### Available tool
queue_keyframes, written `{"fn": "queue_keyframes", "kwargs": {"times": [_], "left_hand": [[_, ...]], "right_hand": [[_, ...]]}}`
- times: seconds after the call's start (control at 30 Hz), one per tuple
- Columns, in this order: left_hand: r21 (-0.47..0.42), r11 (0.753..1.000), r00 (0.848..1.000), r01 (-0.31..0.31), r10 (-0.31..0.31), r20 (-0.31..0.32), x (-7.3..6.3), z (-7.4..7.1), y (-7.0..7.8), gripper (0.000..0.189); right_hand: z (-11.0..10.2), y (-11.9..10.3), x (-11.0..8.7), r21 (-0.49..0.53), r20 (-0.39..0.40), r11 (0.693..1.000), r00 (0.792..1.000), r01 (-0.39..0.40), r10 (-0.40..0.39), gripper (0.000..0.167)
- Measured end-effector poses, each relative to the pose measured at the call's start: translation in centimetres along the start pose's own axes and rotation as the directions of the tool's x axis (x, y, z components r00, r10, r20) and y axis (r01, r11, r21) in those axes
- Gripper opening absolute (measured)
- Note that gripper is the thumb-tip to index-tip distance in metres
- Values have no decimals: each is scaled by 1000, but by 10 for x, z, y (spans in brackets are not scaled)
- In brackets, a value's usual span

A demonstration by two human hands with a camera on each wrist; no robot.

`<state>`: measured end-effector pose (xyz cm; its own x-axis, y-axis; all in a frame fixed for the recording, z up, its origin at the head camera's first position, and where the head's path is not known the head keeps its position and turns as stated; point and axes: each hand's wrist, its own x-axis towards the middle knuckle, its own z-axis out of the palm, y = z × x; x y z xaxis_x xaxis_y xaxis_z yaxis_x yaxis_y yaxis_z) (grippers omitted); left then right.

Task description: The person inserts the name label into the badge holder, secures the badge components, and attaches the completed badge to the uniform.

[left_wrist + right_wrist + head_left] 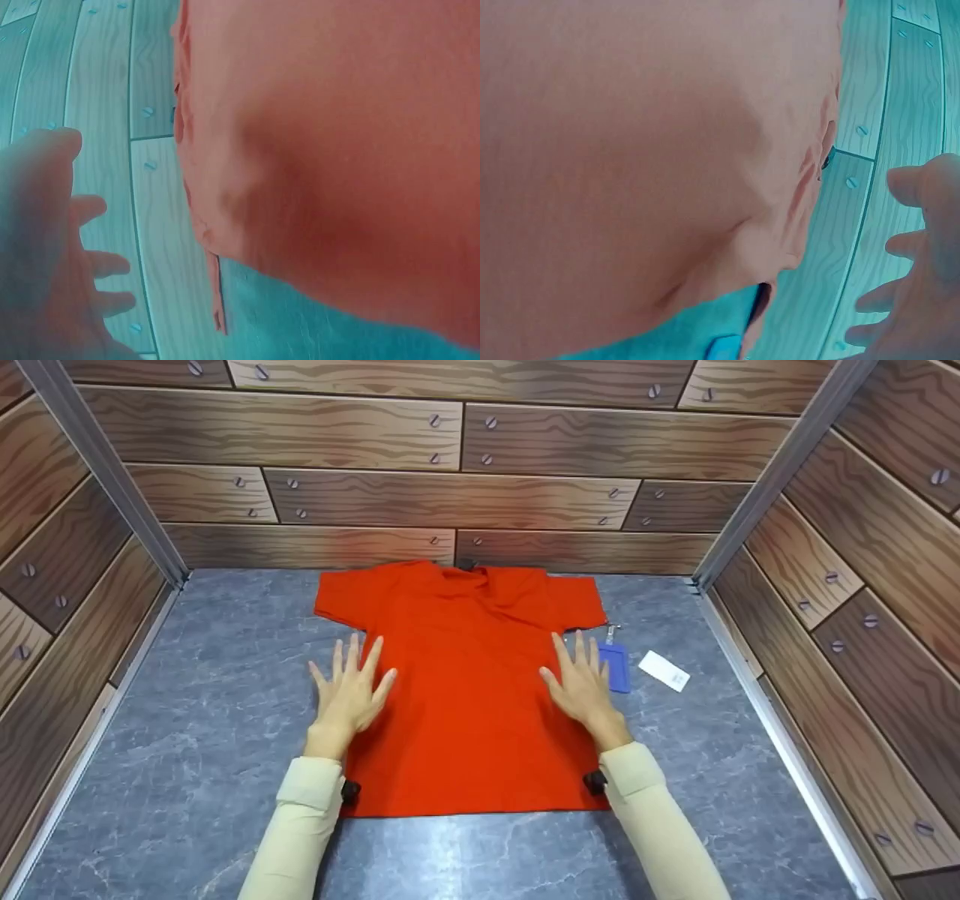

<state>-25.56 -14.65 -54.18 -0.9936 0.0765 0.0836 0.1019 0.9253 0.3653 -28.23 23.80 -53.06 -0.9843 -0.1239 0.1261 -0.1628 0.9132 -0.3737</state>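
Observation:
An orange-red short-sleeved T-shirt [457, 697] lies spread on the grey marbled surface, its collar toward the back wall and its hem toward me. Over its left side edge is my left hand [347, 694], palm down with the fingers spread. My right hand [581, 682] hovers likewise over the right side edge, fingers straight and apart. Both hands cast soft shadows on the cloth. In the left wrist view, the left hand [45, 240] shows nothing between its fingers. The right hand [915, 277] holds nothing either in the right wrist view.
A blue badge holder [618, 669] with a clip lies just right of my right hand, below the shirt's sleeve. Beside it is a white card or tag [664, 670]. Wood-patterned panels [375, 499] wall in the back and both sides, with metal strips at the corners.

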Motion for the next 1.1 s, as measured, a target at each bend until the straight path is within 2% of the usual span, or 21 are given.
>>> {"fn": "queue_keyframes", "kwargs": {"times": [0.13,0.23,0.33,0.47,0.6,0.77,0.93,1.1], "left_hand": [[-94,995,999,-33,32,-14,-1,-3,-2,65],[-159,985,997,-71,65,-46,-1,-3,-4,60],[-195,976,994,-100,91,-57,0,-3,-7,55],[-204,972,993,-117,114,-29,1,-2,-13,52],[-206,969,990,-138,139,-7,2,-1,-18,49],[-222,963,987,-152,159,13,5,-1,-19,47],[-231,959,986,-161,167,5,5,1,-17,45],[-258,950,984,-176,179,-14,3,4,-16,43]], "right_hand": [[-3,17,5,138,-127,990,992,29,-12,61],[-7,34,10,218,-183,976,982,-11,52,59],[-11,49,14,278,-168,953,971,-117,169,58],[-17,64,18,324,-100,914,952,-243,288,59],[-20,75,22,335,-52,890,936,-311,347,57],[-23,86,24,319,-31,876,919,-363,392,56],[-21,91,23,281,-22,881,915,-382,403,58],[-13,91,20,223,-65,892,906,-394,417,58]]}}
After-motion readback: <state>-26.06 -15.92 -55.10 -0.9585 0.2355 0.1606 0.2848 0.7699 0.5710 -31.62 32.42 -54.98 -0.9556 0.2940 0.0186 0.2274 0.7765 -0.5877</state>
